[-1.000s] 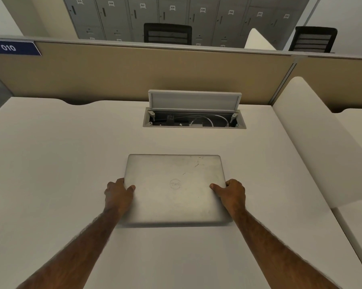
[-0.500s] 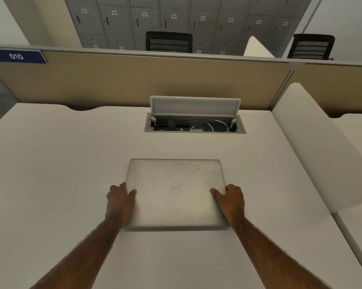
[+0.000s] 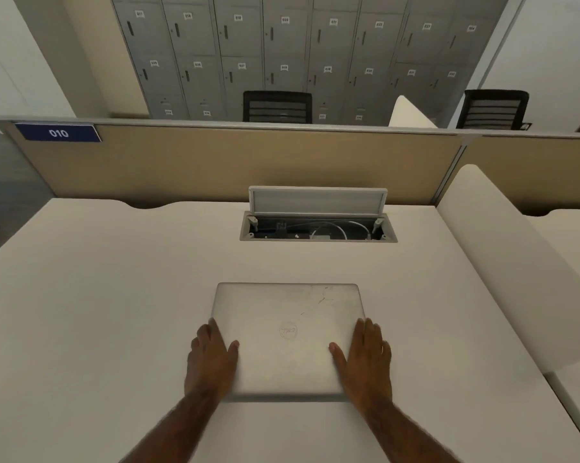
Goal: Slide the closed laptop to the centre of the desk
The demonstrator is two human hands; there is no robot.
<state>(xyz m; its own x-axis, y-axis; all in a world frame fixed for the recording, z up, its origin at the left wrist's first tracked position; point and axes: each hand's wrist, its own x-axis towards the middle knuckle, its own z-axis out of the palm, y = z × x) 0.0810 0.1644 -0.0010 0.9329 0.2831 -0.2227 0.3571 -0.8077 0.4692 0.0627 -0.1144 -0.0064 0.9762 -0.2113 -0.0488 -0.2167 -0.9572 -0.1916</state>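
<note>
Both hands lie flat and spread on the laptop: my left hand covers its left edge, thumb pointing in over the lid, and my right hand covers the right edge the same way. Neither is pinching anything; the palms press down and the fingers reach forward along the sides. The laptop sits closed between my hands, its lid up with the round logo just ahead of my thumbs, flat on the table.

As I judge it, the job is mostly done. The laptop lies about midway across the table, lined up with the open cable box beyond my fingertips, with bare table between the two. Its near edge is blurred, so it may be moving under my palms. What is left, at most, is a small push forward, squaring it up, and then lifting my hands off.
</note>
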